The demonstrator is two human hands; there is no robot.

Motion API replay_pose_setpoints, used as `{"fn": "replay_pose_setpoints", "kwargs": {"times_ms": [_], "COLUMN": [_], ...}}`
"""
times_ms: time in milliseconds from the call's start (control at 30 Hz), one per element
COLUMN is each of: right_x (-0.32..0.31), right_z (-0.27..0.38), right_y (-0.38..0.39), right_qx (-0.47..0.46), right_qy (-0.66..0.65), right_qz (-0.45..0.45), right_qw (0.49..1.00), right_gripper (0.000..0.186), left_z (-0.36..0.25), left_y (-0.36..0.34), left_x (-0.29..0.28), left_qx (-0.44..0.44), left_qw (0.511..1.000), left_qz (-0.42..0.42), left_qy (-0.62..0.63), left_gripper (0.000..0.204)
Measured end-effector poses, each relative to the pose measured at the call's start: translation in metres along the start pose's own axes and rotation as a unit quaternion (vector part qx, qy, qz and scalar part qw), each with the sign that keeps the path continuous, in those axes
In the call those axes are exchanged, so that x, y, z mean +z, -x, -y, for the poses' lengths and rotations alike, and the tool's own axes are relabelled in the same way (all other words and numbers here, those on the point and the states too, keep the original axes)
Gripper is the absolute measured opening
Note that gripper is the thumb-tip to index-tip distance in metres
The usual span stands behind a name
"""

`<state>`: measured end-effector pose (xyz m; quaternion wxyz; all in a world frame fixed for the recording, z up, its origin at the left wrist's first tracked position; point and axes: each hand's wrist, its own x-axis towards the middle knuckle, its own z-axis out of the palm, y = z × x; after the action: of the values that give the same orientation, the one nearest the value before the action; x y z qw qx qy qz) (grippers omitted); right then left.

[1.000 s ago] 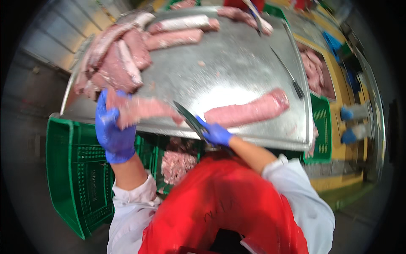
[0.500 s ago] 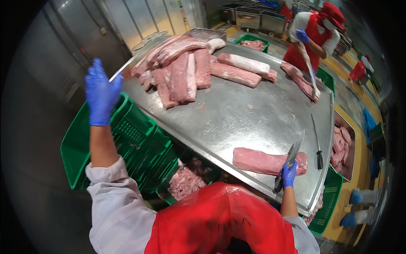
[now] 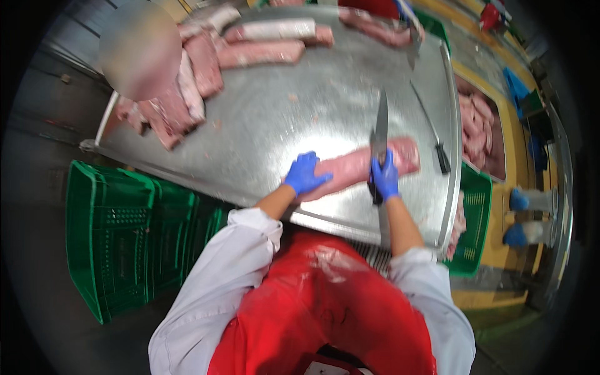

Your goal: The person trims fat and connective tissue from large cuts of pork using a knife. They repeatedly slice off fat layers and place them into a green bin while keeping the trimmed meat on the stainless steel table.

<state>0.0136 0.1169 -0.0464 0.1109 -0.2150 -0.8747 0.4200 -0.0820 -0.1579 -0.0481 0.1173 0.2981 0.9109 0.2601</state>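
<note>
The left hand point(image 3: 304, 174), in a blue glove, lies flat with its fingers spread on the near end of a long pink piece of meat point(image 3: 359, 167). It presses on the meat and does not wrap around it. The right hand point(image 3: 384, 178), also in a blue glove, is closed tight around the dark handle of a knife point(image 3: 379, 134). The blade points away from the person and rests across the far part of the meat.

The meat lies on a shiny metal table point(image 3: 281, 112), close to the near edge and just in front of the person's red apron point(image 3: 325, 312). Nothing lies between the two hands but the meat itself.

To the right of the meat a second knife point(image 3: 431, 128) lies flat on the table, near but not touching. Far across the table sits a pile of pink meat pieces point(image 3: 187, 81), well apart from the hands. More long pieces point(image 3: 275, 31) lie along the far edge. A green crate point(image 3: 125, 237) stands on the floor at the left, under the table edge. Another green crate point(image 3: 472, 219) with meat in it stands at the right.

Half a second ago the left hand was up in the air, far out to the left and over the crate. Now it is down on the meat. The right hand had the knife beside the meat's end then; now the blade lies over it.
</note>
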Motion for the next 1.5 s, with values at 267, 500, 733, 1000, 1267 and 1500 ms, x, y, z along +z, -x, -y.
{"fn": "replay_pose_setpoints", "kwargs": {"times_ms": [267,500,733,1000,1267,1500], "right_x": [-0.035,0.006,0.022,-0.078,-0.093,0.020], "right_z": [0.013,0.102,0.091,0.205,0.161,0.117], "right_y": [-0.053,0.004,0.052,0.210,0.205,0.117], "right_qx": [0.030,0.087,0.092,0.311,0.267,0.169], "right_qy": [0.014,0.015,0.183,-0.005,-0.111,0.012], "right_qz": [0.075,0.185,0.234,0.356,0.059,0.042], "right_qw": [0.997,0.979,0.951,0.881,0.956,0.985], "right_gripper": [0.053,0.085,0.081,0.081,0.084,0.087], "left_z": [-0.059,0.034,0.096,0.065,-0.040,0.013], "left_y": [0.069,0.087,0.071,0.018,-0.020,-0.041], "left_x": [0.042,0.010,-0.006,-0.026,0.036,0.083], "left_qx": [0.002,-0.047,-0.051,-0.104,-0.115,-0.136], "left_qw": [0.997,0.973,0.920,0.875,0.944,0.842], "left_qz": [0.007,-0.101,-0.211,-0.264,0.091,0.142], "left_qy": [0.077,0.200,0.327,0.393,0.294,0.503], "left_gripper": [0.086,0.056,0.039,0.022,0.043,0.009]}}
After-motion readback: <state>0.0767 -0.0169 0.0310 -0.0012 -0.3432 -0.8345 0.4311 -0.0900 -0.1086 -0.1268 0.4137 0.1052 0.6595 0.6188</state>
